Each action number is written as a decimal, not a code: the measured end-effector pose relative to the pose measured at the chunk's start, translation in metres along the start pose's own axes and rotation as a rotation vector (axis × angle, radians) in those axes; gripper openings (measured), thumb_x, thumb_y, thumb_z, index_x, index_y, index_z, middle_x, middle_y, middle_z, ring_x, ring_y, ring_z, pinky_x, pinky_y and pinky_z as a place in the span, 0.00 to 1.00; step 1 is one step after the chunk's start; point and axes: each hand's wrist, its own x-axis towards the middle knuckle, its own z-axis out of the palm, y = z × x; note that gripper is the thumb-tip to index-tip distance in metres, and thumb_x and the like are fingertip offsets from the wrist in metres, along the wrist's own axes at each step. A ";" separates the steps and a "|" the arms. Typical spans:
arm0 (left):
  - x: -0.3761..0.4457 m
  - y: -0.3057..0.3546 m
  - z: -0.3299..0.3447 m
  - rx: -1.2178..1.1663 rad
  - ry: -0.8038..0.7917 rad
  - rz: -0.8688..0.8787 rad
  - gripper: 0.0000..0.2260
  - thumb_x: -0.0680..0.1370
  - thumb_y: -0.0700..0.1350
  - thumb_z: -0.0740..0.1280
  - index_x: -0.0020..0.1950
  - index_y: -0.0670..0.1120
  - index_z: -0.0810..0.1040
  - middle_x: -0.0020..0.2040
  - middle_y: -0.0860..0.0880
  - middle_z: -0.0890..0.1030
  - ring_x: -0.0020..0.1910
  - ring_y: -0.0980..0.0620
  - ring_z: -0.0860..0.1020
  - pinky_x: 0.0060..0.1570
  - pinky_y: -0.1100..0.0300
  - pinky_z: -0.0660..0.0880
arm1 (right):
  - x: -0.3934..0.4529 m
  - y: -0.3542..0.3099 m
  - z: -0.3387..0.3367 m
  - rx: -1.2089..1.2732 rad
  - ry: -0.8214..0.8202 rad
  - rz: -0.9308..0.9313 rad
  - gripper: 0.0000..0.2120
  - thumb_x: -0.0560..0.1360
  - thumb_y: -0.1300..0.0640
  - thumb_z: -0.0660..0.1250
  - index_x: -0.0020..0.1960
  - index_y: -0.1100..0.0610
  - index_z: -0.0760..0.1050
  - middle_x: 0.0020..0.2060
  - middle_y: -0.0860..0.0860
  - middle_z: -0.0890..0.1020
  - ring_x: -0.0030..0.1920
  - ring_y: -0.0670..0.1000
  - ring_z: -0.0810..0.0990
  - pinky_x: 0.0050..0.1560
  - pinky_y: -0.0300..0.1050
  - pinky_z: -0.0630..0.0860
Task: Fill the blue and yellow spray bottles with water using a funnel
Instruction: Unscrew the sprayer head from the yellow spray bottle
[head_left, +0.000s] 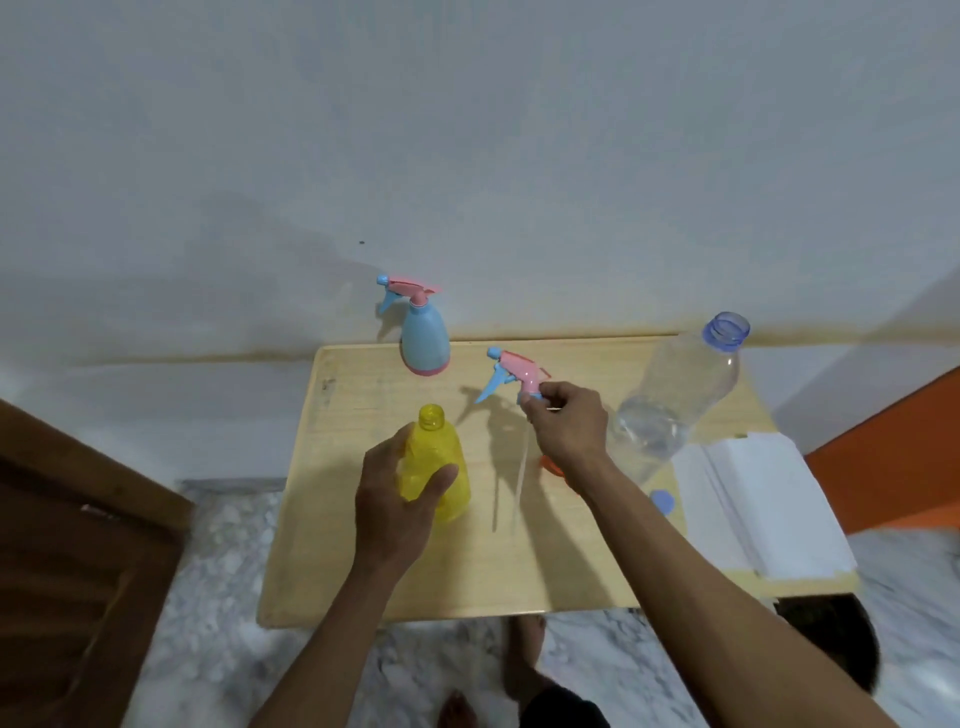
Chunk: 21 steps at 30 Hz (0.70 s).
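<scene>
We see the left hand (400, 493) wrapped around the uncapped yellow bottle (436, 462), which stands near the middle of the wooden table (467, 571). Right of that bottle, the right hand (566, 423) pinches the pink-and-blue spray head (519, 376) by its collar, its tube (521, 467) dangling. Behind the yellow bottle stands the blue bottle (426, 338) (spray head on). Further right rise an open clear water bottle (670, 405) and, below its base, a blue cap (663, 502); an orange object (551, 464), partly hidden, lies under the right wrist.

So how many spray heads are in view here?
2. One spray head is screwed onto the blue bottle by the wall; the other spray head is held off the table in the right hand.
</scene>
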 end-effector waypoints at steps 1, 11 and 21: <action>0.002 -0.002 0.005 -0.005 -0.003 -0.012 0.32 0.66 0.59 0.76 0.68 0.53 0.74 0.61 0.54 0.76 0.60 0.55 0.77 0.61 0.49 0.76 | 0.004 0.009 0.006 -0.039 -0.018 0.010 0.04 0.74 0.54 0.74 0.44 0.54 0.83 0.34 0.47 0.81 0.37 0.51 0.78 0.44 0.44 0.73; 0.020 -0.023 0.041 0.071 -0.015 -0.023 0.30 0.69 0.46 0.79 0.70 0.50 0.75 0.65 0.52 0.79 0.62 0.51 0.77 0.63 0.49 0.75 | 0.052 0.066 0.056 -0.360 -0.173 0.155 0.16 0.75 0.49 0.72 0.53 0.62 0.82 0.48 0.59 0.85 0.55 0.60 0.81 0.50 0.45 0.73; 0.018 -0.034 0.048 0.046 -0.003 -0.022 0.31 0.68 0.57 0.76 0.70 0.54 0.74 0.65 0.55 0.79 0.63 0.55 0.77 0.61 0.47 0.76 | 0.065 0.069 0.067 -0.498 -0.226 0.192 0.17 0.78 0.54 0.70 0.61 0.65 0.76 0.58 0.63 0.81 0.60 0.62 0.78 0.54 0.47 0.74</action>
